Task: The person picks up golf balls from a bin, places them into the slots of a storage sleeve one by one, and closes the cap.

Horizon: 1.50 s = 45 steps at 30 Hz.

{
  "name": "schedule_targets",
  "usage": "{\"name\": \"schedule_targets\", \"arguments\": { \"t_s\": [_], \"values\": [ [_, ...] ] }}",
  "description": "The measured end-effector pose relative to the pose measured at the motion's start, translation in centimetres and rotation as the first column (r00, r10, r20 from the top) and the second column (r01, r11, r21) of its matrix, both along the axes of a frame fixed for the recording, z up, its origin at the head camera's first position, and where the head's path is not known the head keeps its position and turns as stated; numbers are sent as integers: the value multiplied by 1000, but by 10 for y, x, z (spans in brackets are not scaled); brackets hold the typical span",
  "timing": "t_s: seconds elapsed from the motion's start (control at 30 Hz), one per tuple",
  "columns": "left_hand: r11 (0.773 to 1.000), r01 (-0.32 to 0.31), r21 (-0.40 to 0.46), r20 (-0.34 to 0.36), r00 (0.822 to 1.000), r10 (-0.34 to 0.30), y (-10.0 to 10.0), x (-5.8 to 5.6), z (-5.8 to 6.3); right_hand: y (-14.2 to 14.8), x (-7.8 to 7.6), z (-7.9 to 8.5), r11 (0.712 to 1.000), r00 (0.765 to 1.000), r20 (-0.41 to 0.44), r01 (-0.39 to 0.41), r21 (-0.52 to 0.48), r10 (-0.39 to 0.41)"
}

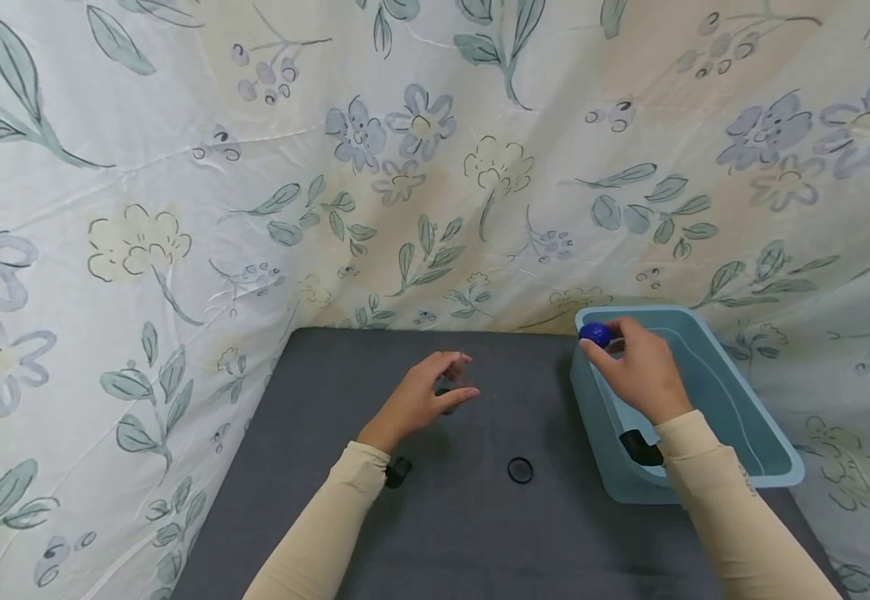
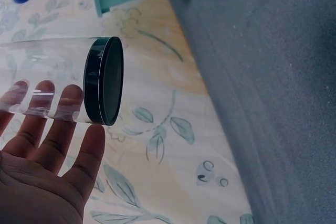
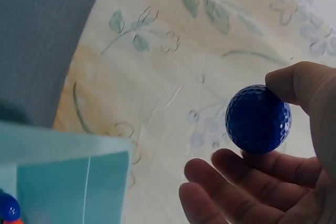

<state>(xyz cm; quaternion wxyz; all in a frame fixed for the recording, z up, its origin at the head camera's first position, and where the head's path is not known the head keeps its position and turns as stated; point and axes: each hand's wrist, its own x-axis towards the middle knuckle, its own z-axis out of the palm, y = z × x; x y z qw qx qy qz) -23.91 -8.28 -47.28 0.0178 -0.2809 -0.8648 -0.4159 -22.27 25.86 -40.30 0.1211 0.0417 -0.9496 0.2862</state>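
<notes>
My right hand [image 1: 645, 371] pinches a dark blue golf ball [image 3: 257, 119] between thumb and fingertips. In the head view it is above the left rim of a light blue plastic bin [image 1: 588, 442]. My left hand [image 1: 414, 402] is over the table, left of the bin, and grips a clear cylindrical container [image 2: 47, 59]. A dark cap [image 2: 104, 81] closes the container's one end that shows in the left wrist view. From the head, the see-through wall hardly shows. A black ring [image 1: 521, 471] lies flat on the table between the hands.
Inside the bin, the right wrist view catches another blue ball [image 3: 9, 206] with something orange-red [image 3: 16, 221] beside it. The dark grey table [image 1: 480, 542] meets a floral cloth [image 1: 420, 167] at its back and sides.
</notes>
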Motion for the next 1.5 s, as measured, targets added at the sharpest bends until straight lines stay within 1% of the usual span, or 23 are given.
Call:
{"name": "schedule_targets", "arguments": {
  "t_s": [0.13, 0.23, 0.53, 0.77, 0.87, 1.0, 1.1, 1.17, 1.27, 1.3, 1.4, 1.5],
  "values": [
    [1000, 9, 11, -1, 1000, -9, 0, 0, -1, -10, 6, 2, 999, 997, -69, -37, -14, 36],
    [1000, 15, 24, 1, 1000, -15, 1, -1, -2, -18, 9, 4, 998, 994, -94, -54, -30, 51],
    [1000, 13, 6, -22, 1000, -13, 3, 0, 1, -42, 16, 11, 989, 990, -113, -102, -103, 90],
    [1000, 8, 2, -20, 1000, -8, 6, 0, 4, -57, 18, 13, 962, 969, -185, -197, -187, 162],
    [1000, -1, -5, -9, 1000, 1, 8, 0, 4, -62, 19, 14, 949, 964, -192, -225, -221, 184],
    [1000, -6, -10, 12, 1000, 6, 11, 0, 6, -68, 20, 13, 934, 965, -171, -240, -265, 199],
    [1000, -2, -5, 17, 1000, 2, 12, 1, 8, -73, 21, 11, 911, 963, -150, -262, -320, 224],
    [1000, 3, -2, 10, 1000, -3, 13, 1, 8, -78, 21, 9, 889, 958, -144, -285, -359, 249],
    [1000, 9, 3, -2, 1000, -9, 14, 1, 7, -85, 21, 4, 846, 946, -142, -325, -424, 292],
    [1000, 11, 5, -4, 1000, -11, 14, 1, 7, -88, 20, 3, 835, 943, -141, -331, -439, 300],
    [1000, 12, 8, -5, 1000, -12, 15, 2, 7, -94, 21, -2, 802, 940, -126, -338, -493, 318],
    [1000, 19, 16, -2, 1000, -19, 15, 3, 8, -99, 23, -6, 779, 938, -108, -334, -531, 329]
  ]
}}
